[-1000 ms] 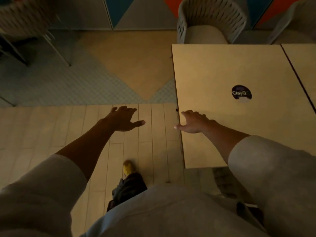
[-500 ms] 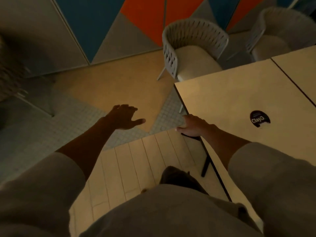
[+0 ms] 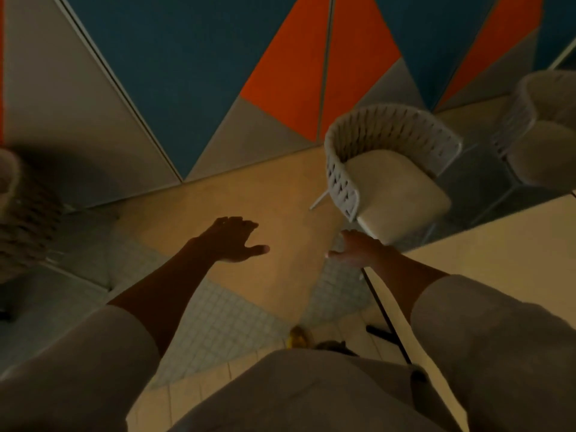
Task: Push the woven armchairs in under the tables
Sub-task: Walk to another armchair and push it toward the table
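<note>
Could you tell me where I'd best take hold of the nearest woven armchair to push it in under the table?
Probably the curved top rim of the woven armchair's backrest, coming from the wall side behind it, one hand either side of the curve. Its open seat front already faces the table, so a grip there pushes straight in. Both the left hand and the right hand are open and empty.

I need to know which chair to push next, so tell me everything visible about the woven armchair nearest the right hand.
The woven armchair has a curved pale-grey strap-woven back and arms, a cream seat cushion and thin light legs. It stands upright by the table corner, not tucked under, seat fully exposed. The right hand is near its front corner; contact cannot be told.
</note>
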A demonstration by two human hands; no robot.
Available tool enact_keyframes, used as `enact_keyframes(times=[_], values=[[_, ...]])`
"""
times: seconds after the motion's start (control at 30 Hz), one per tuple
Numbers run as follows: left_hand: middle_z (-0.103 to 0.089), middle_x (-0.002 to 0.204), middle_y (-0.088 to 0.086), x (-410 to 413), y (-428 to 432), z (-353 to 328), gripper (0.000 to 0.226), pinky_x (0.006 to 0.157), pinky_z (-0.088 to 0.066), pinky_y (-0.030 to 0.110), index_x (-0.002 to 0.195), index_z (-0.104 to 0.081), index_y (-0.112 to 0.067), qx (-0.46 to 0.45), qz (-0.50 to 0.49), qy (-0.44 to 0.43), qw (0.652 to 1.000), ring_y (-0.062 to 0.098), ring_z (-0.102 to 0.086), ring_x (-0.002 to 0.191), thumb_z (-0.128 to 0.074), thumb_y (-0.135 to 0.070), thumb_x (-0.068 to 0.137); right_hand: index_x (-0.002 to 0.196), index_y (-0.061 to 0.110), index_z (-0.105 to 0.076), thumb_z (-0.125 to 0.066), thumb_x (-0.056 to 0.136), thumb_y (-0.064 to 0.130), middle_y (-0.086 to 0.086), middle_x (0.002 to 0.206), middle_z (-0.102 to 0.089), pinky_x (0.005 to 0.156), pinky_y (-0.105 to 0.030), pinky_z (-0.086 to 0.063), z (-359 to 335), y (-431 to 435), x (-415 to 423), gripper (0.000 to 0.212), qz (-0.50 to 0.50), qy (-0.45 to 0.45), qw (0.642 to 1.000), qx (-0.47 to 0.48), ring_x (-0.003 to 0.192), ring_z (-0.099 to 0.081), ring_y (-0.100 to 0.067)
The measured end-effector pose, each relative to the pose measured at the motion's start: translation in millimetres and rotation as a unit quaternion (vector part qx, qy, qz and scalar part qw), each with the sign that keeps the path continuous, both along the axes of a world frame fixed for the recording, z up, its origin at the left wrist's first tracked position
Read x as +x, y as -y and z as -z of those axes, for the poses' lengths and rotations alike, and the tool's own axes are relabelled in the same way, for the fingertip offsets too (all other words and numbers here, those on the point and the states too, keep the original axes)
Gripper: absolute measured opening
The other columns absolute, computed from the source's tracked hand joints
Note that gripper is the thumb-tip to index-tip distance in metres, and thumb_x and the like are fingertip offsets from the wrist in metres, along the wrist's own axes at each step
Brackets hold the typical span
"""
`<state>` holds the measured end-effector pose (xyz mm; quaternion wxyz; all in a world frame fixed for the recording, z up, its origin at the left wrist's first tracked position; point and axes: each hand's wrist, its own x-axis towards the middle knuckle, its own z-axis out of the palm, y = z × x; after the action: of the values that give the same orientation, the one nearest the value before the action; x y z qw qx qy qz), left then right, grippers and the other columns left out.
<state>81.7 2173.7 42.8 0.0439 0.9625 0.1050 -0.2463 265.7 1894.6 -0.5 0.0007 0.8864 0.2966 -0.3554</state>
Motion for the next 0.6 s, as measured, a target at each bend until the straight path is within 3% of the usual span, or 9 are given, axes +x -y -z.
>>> enact_keyframes(times=[0.2, 0.3, 0.47, 0.53, 0.6], values=[[-0.032, 0.166, 0.005, 109, -80, -20, 0.100, 0.124, -0.021, 0.045, 0.163, -0.022, -0.019, 0.000, 0.015, 0.023, 1.000, 0.026, -0.026, 0.154, -0.029, -0.087, 0.089, 0.162, 0.010, -0.020, -0.047, 0.082, 0.083, -0.012, 0.169, -0.025, 0.118, -0.052, -0.037, -18, -97, 106, 0.111, 0.007, 0.034, 0.999, 0.022, 0.152, -0.033, -0.033], [-0.034, 0.165, 0.007, 168, -115, -21, 0.099, 0.124, -0.021, 0.045, 0.163, -0.022, -0.018, -0.008, 0.047, 0.034, 0.998, 0.027, -0.026, 0.153, -0.030, -0.085, 0.090, 0.154, 0.016, -0.036, -0.039, 0.070, 0.091, -0.009, 0.157, -0.044, 0.107, -0.053, -0.047, -15, -134, 155, 0.112, 0.028, 0.058, 0.997, 0.032, 0.137, -0.050, -0.033], [-0.030, 0.167, 0.005, 279, -190, -12, 0.102, 0.125, -0.019, 0.047, 0.163, -0.020, -0.020, -0.013, 0.093, 0.047, 0.994, 0.027, -0.024, 0.154, -0.028, -0.088, 0.087, 0.140, 0.021, -0.051, -0.048, 0.078, 0.085, -0.007, 0.132, -0.062, 0.093, -0.049, -0.056, -11, -187, 229, 0.090, 0.107, 0.070, 0.991, 0.046, 0.112, -0.065, -0.029], [-0.037, 0.163, 0.007, 329, -228, -8, 0.104, 0.123, -0.025, 0.047, 0.162, -0.022, -0.019, -0.015, 0.125, 0.055, 0.991, 0.028, -0.031, 0.151, -0.028, -0.090, 0.086, 0.143, 0.020, -0.049, -0.049, 0.082, 0.084, -0.009, 0.136, -0.060, 0.096, -0.049, -0.055, -13, -212, 260, 0.089, 0.145, 0.073, 0.986, 0.041, 0.116, -0.063, -0.031], [-0.039, 0.162, 0.008, 373, -259, -11, 0.103, 0.122, -0.028, 0.045, 0.162, -0.022, -0.019, -0.018, 0.153, 0.056, 0.986, 0.028, -0.033, 0.150, -0.031, -0.089, 0.087, 0.155, 0.017, -0.037, -0.049, 0.087, 0.082, -0.012, 0.152, -0.046, 0.108, -0.051, -0.047, -23, -233, 282, 0.095, 0.176, 0.075, 0.981, 0.025, 0.134, -0.052, -0.036]])
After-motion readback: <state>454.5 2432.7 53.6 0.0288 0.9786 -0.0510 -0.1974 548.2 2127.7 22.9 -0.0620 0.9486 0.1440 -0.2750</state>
